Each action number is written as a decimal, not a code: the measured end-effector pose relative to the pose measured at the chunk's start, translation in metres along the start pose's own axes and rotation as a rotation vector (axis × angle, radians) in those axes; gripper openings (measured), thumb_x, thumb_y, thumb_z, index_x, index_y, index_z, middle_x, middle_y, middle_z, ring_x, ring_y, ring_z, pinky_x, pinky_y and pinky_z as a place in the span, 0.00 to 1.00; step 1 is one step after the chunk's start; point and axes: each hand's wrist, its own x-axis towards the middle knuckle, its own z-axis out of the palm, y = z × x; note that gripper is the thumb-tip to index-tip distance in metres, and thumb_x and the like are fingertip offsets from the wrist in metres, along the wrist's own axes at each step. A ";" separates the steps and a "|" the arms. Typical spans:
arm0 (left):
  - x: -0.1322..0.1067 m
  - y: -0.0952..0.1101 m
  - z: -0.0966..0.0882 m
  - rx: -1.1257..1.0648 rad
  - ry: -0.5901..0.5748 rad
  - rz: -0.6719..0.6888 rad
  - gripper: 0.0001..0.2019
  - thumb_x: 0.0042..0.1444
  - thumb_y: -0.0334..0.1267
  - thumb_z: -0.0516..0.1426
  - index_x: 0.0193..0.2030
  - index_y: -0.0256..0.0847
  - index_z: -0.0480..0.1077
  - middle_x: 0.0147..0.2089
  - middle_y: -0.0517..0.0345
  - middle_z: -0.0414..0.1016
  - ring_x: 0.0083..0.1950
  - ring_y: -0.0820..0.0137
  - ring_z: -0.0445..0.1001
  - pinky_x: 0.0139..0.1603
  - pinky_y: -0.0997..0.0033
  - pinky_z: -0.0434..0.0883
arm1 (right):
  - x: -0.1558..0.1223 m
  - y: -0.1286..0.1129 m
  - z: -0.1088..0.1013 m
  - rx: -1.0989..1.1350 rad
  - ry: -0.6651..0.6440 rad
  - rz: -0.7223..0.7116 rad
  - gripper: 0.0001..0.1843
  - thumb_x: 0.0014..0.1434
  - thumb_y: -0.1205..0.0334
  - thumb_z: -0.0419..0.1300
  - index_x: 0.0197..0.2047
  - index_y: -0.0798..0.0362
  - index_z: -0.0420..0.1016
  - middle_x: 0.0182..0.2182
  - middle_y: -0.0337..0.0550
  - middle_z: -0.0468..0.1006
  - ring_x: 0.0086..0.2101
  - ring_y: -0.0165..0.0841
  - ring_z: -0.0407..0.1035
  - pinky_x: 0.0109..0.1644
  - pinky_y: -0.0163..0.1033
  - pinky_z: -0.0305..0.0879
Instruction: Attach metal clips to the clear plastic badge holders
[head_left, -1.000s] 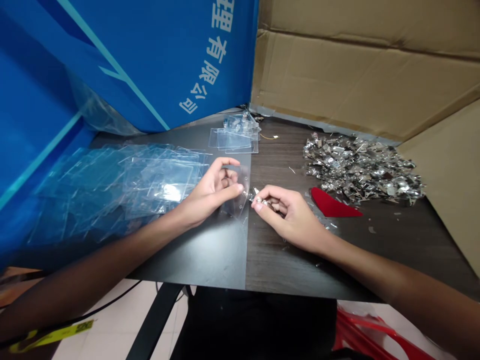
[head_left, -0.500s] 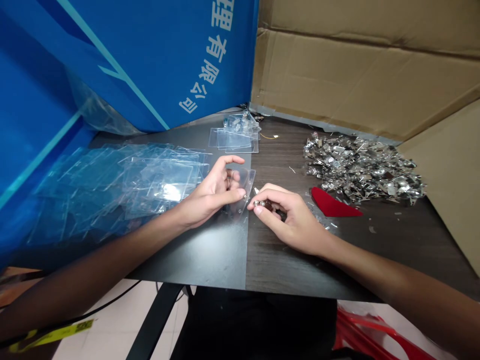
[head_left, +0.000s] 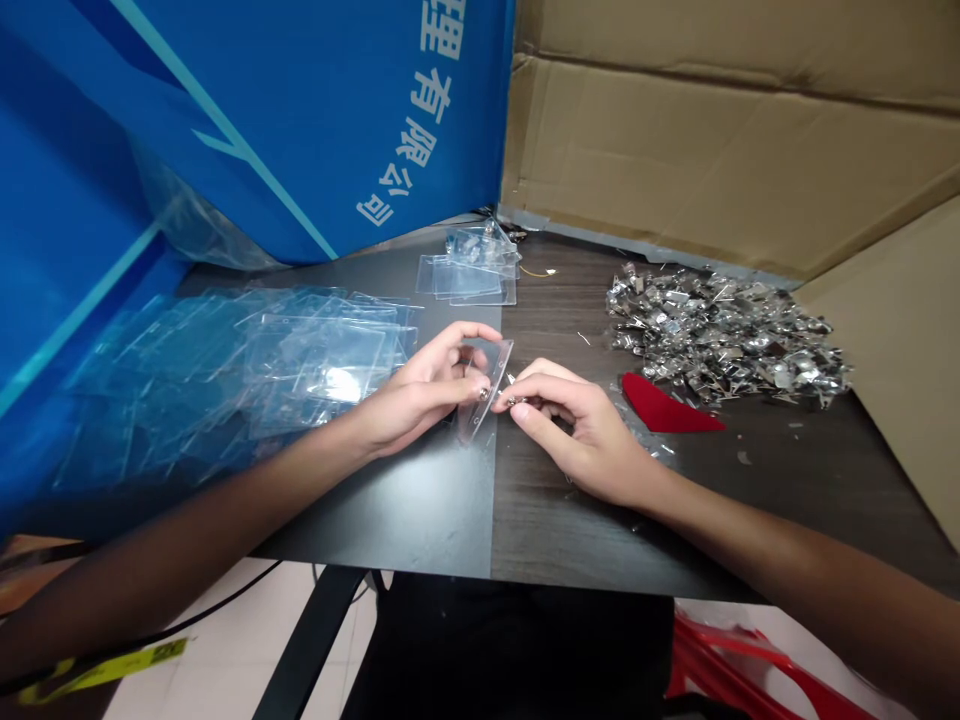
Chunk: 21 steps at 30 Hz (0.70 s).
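Observation:
My left hand point(head_left: 427, 390) is closed on a clear plastic badge holder point(head_left: 471, 418), tilted on edge, with small holes along the side facing right. Its thumb presses near a small shiny metal fastener point(head_left: 484, 393) at that edge. Close on the right, my right hand point(head_left: 577, 420) pinches a small metal clip point(head_left: 513, 401) between thumb and forefinger, right beside the holder's edge. The fingers hide most of the clip, and I cannot tell whether it is joined to the holder.
Many clear badge holders point(head_left: 322, 350) lie spread at the left. A smaller stack of clear holders point(head_left: 469, 275) is at the back. At the right sits a heap of metal clips point(head_left: 727, 335), with a red piece point(head_left: 667, 407) before it. Blue panel point(head_left: 300, 120) and cardboard point(head_left: 712, 140) stand behind.
The badge holder has turned more on edge, and my left fingers have closed in around it. My right hand stays almost in place, still pinching the clip.

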 end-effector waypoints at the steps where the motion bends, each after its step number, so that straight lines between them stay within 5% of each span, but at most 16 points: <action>1: 0.000 -0.001 -0.001 -0.003 -0.012 0.006 0.27 0.58 0.38 0.74 0.62 0.45 0.74 0.48 0.57 0.69 0.39 0.74 0.73 0.42 0.73 0.74 | 0.000 0.000 0.000 -0.003 -0.002 0.011 0.10 0.77 0.63 0.60 0.48 0.49 0.85 0.43 0.45 0.80 0.39 0.35 0.73 0.39 0.41 0.65; 21: 0.004 -0.015 -0.008 0.414 0.068 0.241 0.34 0.56 0.46 0.77 0.65 0.49 0.67 0.49 0.58 0.62 0.41 0.71 0.61 0.39 0.70 0.61 | -0.003 -0.001 0.004 -0.127 0.006 -0.062 0.03 0.71 0.66 0.63 0.42 0.53 0.78 0.36 0.40 0.73 0.30 0.29 0.65 0.34 0.39 0.63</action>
